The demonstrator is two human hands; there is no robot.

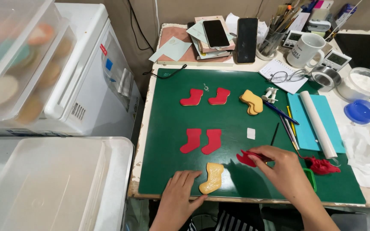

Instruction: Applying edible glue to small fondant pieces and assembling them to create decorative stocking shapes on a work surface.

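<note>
Fingers of the left hand [178, 194] are lying flat and released on the green mat [168, 128], their tips touching the plain stocking-shaped cookie [212, 178] and steadying it near the front edge of the surface [253, 64]. Just right of that grip, the right hand [281, 164] is pinching a red stocking-shaped fondant cutout [248, 158] between thumb and fingertips, lifting it just off the mat. Doing this well probably means keeping the soft piece level and unstretched, holding it by its edge, and lining toe and heel up over the cookie while the left fingers are keeping it from sliding.

Above the left grip, two red cutouts [202, 140] are lying, and beyond them two covered red cookies [206, 97]. Between both grips, bare mat is giving room for the move. Right of the pinching hand, red scraps [324, 166], pencils and tools [285, 124] and a white rolling pin [319, 124] are crowding in, so room there is tight.
</note>
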